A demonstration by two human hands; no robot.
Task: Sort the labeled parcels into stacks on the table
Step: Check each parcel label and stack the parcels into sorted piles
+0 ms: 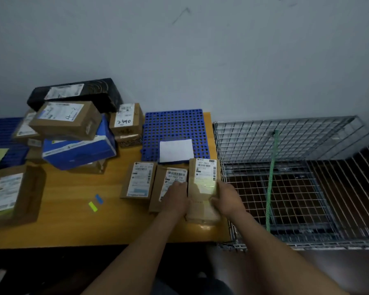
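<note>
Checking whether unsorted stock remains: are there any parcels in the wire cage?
No, the wire cage holds only a green strap.

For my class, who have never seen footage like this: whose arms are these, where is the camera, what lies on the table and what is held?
There is no machine here. A person wears one camera on the head, looking down at their own bare arms. The left hand and right hand grip a brown labelled parcel between them at the edge of the yellow table. Two similar parcels lie to its left. A blue perforated mat holds a white sheet. A pile of boxes sits far left. A wire cage stands right of the table.
</note>
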